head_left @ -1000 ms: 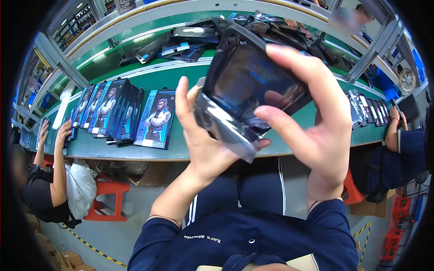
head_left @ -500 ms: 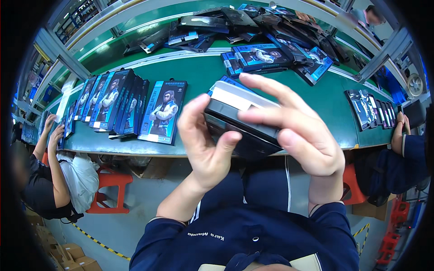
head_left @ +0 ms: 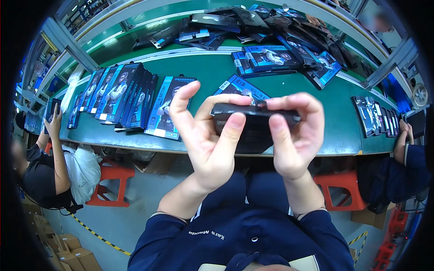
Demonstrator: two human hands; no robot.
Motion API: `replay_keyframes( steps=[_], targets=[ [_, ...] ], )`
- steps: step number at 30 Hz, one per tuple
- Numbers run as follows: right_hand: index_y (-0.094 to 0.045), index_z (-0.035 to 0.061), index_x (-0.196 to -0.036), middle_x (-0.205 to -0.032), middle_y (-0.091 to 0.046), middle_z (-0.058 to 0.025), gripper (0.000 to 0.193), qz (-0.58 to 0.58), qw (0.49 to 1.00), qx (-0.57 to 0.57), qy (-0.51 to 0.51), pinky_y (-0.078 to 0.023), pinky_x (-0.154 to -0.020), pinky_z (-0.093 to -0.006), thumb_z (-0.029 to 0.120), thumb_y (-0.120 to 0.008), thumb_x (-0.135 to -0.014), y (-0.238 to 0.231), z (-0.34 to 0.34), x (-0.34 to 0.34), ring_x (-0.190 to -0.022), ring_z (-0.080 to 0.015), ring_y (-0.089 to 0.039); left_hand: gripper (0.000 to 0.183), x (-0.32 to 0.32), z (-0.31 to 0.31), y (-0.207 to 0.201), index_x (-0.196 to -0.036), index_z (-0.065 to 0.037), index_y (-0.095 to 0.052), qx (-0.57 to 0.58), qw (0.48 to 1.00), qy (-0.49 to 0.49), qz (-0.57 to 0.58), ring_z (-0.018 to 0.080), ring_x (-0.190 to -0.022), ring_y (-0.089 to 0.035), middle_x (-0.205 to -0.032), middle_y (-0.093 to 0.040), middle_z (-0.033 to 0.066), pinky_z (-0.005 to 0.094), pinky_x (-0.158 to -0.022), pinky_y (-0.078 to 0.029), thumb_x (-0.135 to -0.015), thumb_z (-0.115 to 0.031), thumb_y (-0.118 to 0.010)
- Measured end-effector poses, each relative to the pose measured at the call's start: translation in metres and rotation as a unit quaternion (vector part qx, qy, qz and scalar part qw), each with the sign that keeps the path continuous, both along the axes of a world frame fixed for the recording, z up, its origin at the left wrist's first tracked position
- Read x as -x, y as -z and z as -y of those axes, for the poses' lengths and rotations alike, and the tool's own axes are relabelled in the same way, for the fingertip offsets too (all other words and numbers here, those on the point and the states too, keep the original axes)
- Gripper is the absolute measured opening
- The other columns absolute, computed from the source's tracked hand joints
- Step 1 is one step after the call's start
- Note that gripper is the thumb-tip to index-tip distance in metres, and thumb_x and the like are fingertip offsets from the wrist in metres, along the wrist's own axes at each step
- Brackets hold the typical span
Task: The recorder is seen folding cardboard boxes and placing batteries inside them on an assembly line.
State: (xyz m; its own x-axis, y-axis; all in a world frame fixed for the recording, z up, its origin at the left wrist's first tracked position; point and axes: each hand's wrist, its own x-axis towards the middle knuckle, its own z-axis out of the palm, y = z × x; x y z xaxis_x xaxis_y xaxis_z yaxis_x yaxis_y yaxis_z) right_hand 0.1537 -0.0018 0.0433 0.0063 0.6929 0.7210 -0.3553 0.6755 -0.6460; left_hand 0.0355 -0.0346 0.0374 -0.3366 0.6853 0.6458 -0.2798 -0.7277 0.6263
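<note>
Item in hand: one flat black box, seen edge-on, held level in the air in front of the person's chest, above the near edge of the green tabletop and touching nothing on it.

Hands: both clamped on the box. The left hand grips its left end, thumb pressed on the near face, index finger curled over the top edge, the remaining fingers lifted free. The right hand grips the right end, thumb on the near face, fingers hooked over the top.

Step, as judged: the box appears to be in mid-handling, probably being closed, squared up or checked along its top edge; which of these cannot be told, since the near face is dark and the hands cover both ends.

Next move, as judged: calls for an even pinch from both thumbs so the box does not twist, and a free spot on the tabletop for setting it down.

Surroundings: a row of blue printed retail boxes stands upright on the tabletop to the left; a loose heap of dark and blue packages lies at the far side; a short row of dark items lies at the right. A seated co-worker is at the far left, another person's arm at the right edge. Red stools stand on the floor below.
</note>
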Motion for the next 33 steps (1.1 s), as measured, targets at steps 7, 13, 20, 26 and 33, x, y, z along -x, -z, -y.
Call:
replay_keyframes(
  steps=[7, 13, 20, 26, 33],
  targets=[
    [-0.046, 0.0014, -0.106, -0.097, -0.066, -0.0158, 0.028, -0.034, 0.999, 0.03, -0.021, -0.051, -0.077, -0.0255, -0.003, -0.067, -0.089, -0.001, 0.001, 0.003, -0.086, -0.0136, -0.064, 0.032, 0.0, -0.001, 0.0, -0.112, -0.005, -0.044, 0.015, 0.998, -0.057, -0.009, 0.0196, -0.09, -0.064, -0.101, -0.061, 0.0154, 0.0293, -0.082, -0.052, -0.09, 0.001, -0.068],
    [-0.033, 0.0145, -0.12, -0.101, -0.061, -0.0182, 0.07, 0.101, 0.978, -0.182, 0.013, -0.051, -0.07, -0.034, 0.0, -0.084, -0.074, 0.047, -0.006, -0.006, -0.083, -0.0248, -0.063, 0.054, 0.027, -0.017, 0.019, -0.114, -0.006, -0.047, -0.198, 0.951, -0.138, -0.192, 0.0225, -0.086, -0.063, -0.102, -0.056, 0.015, 0.032, -0.073, -0.056, -0.076, -0.011, -0.084],
    [-0.034, 0.0113, -0.124, -0.107, -0.052, -0.013, 0.073, 0.077, 0.99, -0.115, 0.025, -0.049, -0.072, -0.0322, -0.007, -0.082, -0.072, 0.055, -0.004, -0.003, -0.092, -0.0226, -0.059, 0.057, 0.017, -0.012, 0.024, -0.116, -0.003, -0.047, -0.129, 0.968, -0.168, -0.136, 0.0237, -0.089, -0.064, -0.104, -0.059, 0.0172, 0.033, -0.077, -0.057, -0.074, -0.006, -0.085],
    [-0.032, 0.0104, -0.129, -0.116, -0.047, -0.0122, 0.075, 0.076, 0.99, -0.112, 0.048, -0.05, -0.074, -0.0299, -0.008, -0.08, -0.073, 0.051, -0.002, 0.002, -0.095, -0.0206, -0.058, 0.073, -0.008, 0.001, 0.047, -0.144, 0.007, -0.039, -0.047, 0.976, -0.208, -0.051, 0.0333, -0.11, -0.065, -0.135, -0.052, 0.0343, 0.0399, -0.092, -0.054, -0.082, -0.001, -0.077],
    [-0.027, 0.0142, -0.131, -0.117, -0.047, -0.0135, 0.076, 0.085, 0.991, -0.098, 0.01, -0.05, -0.078, -0.0299, -0.011, -0.075, -0.077, 0.044, 0.001, -0.004, -0.094, -0.0201, -0.06, 0.067, 0.005, -0.002, 0.041, -0.137, 0.007, -0.049, -0.092, 0.936, -0.279, -0.193, 0.0318, -0.107, -0.064, -0.128, -0.056, 0.0278, 0.0369, -0.086, -0.056, -0.078, 0.001, -0.08]
  ],
)
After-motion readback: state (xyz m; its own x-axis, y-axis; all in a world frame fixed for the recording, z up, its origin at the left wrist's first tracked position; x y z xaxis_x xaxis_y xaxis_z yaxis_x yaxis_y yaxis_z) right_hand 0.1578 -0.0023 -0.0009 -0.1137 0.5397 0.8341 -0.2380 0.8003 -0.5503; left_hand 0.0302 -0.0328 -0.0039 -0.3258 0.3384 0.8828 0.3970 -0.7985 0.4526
